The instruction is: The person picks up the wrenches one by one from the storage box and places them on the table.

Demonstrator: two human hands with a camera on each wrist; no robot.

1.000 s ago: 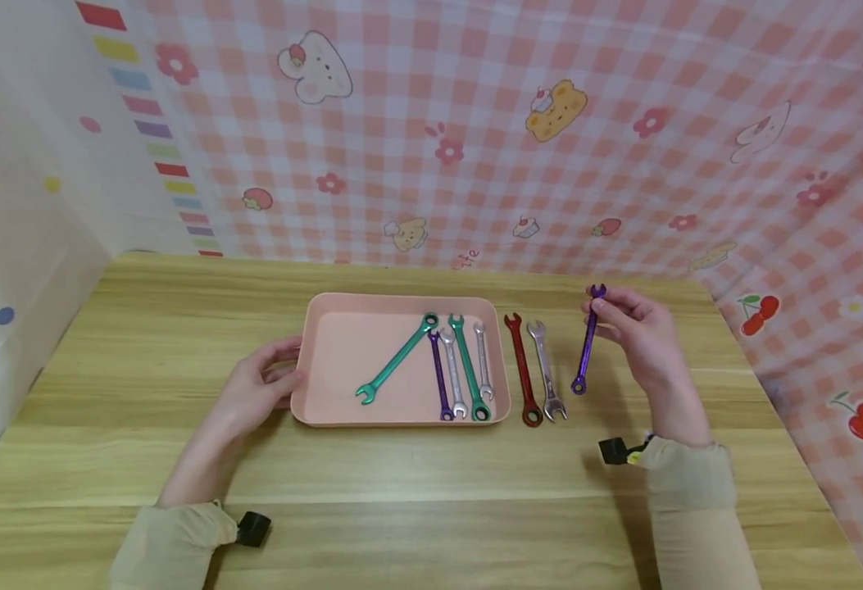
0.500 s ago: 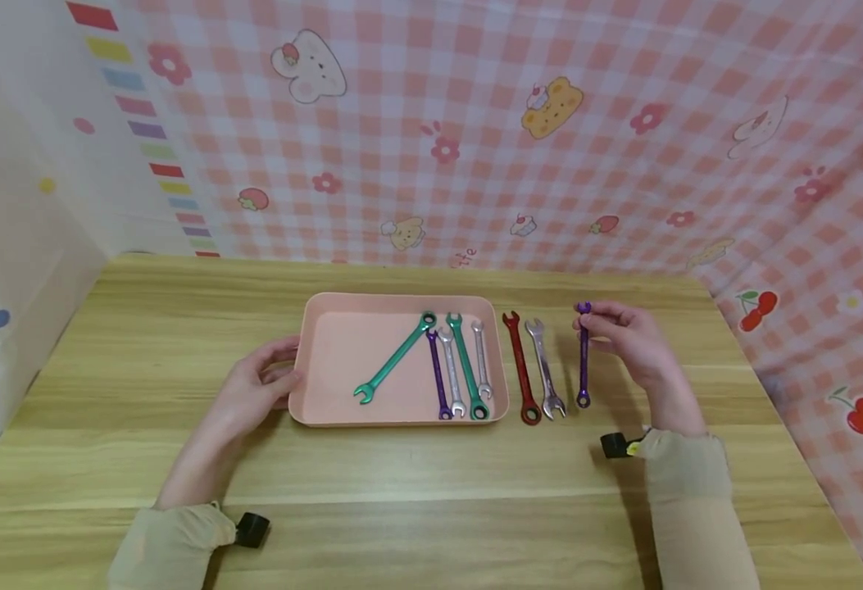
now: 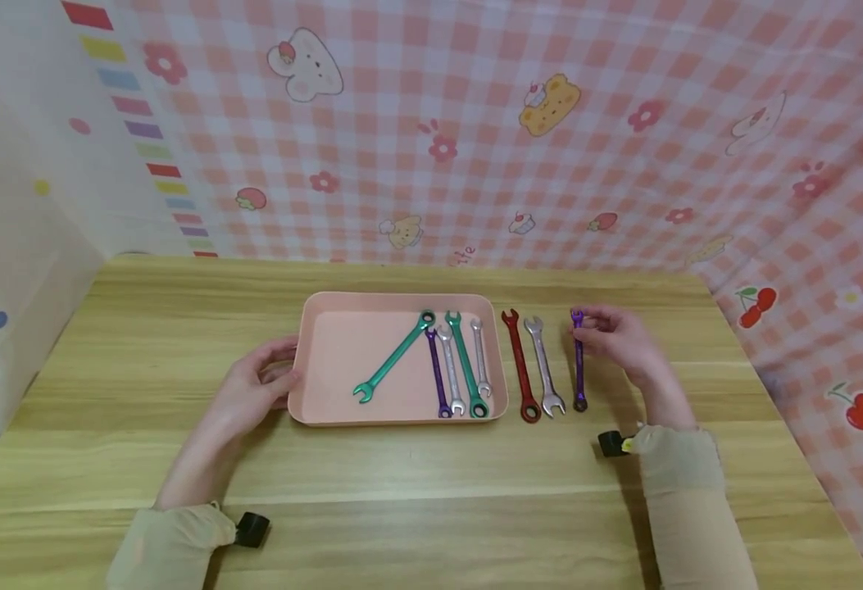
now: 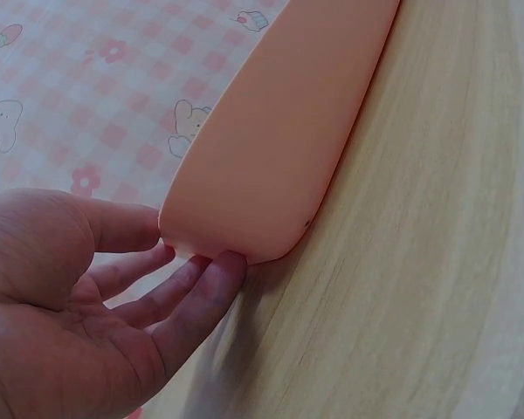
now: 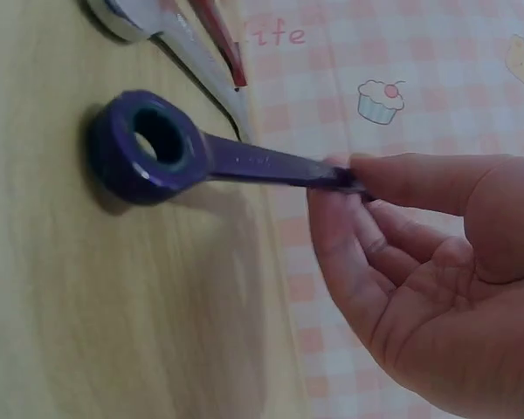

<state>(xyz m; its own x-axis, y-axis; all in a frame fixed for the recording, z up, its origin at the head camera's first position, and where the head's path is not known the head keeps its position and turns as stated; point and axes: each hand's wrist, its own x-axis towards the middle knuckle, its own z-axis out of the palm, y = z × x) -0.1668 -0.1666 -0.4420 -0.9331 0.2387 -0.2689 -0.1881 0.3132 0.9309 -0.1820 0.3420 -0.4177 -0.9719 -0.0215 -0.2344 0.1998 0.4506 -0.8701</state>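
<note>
In the head view my left hand (image 3: 250, 385) rests against the left end of a pink tray (image 3: 301, 360). The left wrist view has the fingertips and thumb touching the outside of the tray's wall (image 4: 253, 157). My right hand (image 3: 623, 340) pinches a purple combination wrench (image 3: 579, 365) near its open end, between thumb and fingers. Its ring end (image 5: 148, 148) points toward the near side, close over the table. Just left of it lie a silver open-end wrench (image 3: 542, 360) and a red combination wrench (image 3: 521, 365), side by side.
Inside the tray's right part lie a slanted green wrench (image 3: 394, 356), a purple wrench (image 3: 438, 373), a silver wrench (image 3: 451, 373), another green wrench (image 3: 466, 365) and a small silver wrench (image 3: 481, 360). A checked cloth (image 3: 401, 123) hangs behind the wooden table (image 3: 431, 508).
My right hand has brought the purple wrench left and toward the near side, lower to the table and more upright in the head view, beside the silver wrench. The left hand stays at the tray.
</note>
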